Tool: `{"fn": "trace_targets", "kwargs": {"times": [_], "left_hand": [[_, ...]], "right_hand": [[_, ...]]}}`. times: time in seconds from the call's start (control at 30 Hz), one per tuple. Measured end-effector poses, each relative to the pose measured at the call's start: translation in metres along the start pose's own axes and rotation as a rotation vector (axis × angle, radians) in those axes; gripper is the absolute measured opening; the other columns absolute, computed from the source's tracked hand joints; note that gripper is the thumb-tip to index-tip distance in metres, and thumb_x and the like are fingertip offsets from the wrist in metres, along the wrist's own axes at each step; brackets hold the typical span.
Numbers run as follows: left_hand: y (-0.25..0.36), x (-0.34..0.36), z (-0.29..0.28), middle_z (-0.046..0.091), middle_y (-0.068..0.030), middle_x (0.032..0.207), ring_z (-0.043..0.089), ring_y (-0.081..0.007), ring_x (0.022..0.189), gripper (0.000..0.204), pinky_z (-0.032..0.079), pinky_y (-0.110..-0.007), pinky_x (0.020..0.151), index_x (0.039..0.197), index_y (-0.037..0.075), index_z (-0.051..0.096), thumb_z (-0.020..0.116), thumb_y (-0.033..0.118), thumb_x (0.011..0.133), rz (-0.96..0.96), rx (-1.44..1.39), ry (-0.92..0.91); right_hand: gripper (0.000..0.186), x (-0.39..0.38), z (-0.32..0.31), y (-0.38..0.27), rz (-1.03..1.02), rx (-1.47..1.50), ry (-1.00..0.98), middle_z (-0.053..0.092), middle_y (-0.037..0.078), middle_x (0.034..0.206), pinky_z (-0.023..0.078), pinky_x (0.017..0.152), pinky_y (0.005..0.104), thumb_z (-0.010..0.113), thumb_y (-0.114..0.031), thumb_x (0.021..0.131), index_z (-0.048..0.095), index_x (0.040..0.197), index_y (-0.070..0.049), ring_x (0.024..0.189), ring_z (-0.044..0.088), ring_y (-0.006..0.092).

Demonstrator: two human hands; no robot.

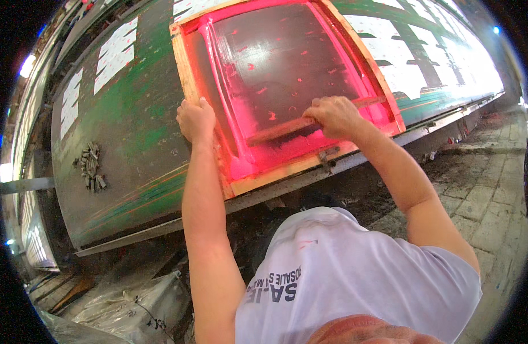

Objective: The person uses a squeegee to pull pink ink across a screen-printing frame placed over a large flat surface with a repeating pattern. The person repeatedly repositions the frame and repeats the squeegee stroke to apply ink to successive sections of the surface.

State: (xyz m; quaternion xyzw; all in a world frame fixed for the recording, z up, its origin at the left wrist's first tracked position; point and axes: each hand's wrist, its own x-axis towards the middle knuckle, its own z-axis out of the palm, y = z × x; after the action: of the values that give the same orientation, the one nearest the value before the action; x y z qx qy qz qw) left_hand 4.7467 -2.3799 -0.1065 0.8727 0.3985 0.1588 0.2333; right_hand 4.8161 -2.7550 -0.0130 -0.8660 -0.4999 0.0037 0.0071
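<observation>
A wooden-framed printing screen (187,71) lies on the long table, its dark mesh (275,63) edged with bright pink ink (287,156). My left hand (196,120) is closed on the left rail of that frame. With my right hand (335,116) I grip a wooden squeegee (275,131), which lies across the near part of the mesh and slants up to the right. Pink ink is spread along the near side of the squeegee and in streaks down both sides of the mesh. The squeegee's lower edge is hard to make out.
The long green-and-dark table (140,137) carries white cut pieces (115,54) with pink marks on the left and more white pieces (398,69) on the right. Small grey cylinders (91,166) lie heaped at left. A metal clamp (328,157) sits at the near edge. Clear plastic sheeting (138,309) lies below.
</observation>
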Motion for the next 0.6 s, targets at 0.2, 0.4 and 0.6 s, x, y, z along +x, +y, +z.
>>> {"fn": "trace_targets", "kwargs": {"times": [0.2,0.4,0.6], "left_hand": [[0.011,-0.001,0.003,0.070,-0.0291,0.140,0.070,-0.0483,0.129,0.057,0.058,-0.059,0.107,0.138,-0.004,0.065,0.067,0.044,0.107,0.002,0.072,0.061],[0.023,0.001,0.007,0.073,-0.0288,0.134,0.073,-0.0495,0.123,0.061,0.059,-0.061,0.105,0.135,-0.004,0.068,0.062,0.051,0.110,-0.026,0.163,0.056],[0.043,-0.005,0.007,0.078,-0.0286,0.126,0.076,-0.0497,0.118,0.068,0.060,-0.062,0.101,0.127,-0.003,0.075,0.059,0.060,0.110,-0.158,0.260,0.040]], "right_hand": [[0.038,-0.053,0.007,-0.024,-0.029,-0.016,0.061,0.074,0.007,0.110,0.061,0.092,0.0496,0.086,-0.020,0.080,0.080,0.118,-0.016,0.110,0.075,0.0322],[0.064,-0.077,0.017,-0.024,-0.085,0.095,0.098,0.072,0.016,0.116,0.055,0.100,0.0505,0.087,-0.062,0.083,0.077,0.118,-0.008,0.115,0.068,0.0367],[0.058,-0.107,0.012,0.023,-0.232,0.436,0.215,0.075,0.015,0.127,0.056,0.106,0.0515,0.085,-0.056,0.089,0.079,0.121,-0.008,0.122,0.071,0.0361]]}}
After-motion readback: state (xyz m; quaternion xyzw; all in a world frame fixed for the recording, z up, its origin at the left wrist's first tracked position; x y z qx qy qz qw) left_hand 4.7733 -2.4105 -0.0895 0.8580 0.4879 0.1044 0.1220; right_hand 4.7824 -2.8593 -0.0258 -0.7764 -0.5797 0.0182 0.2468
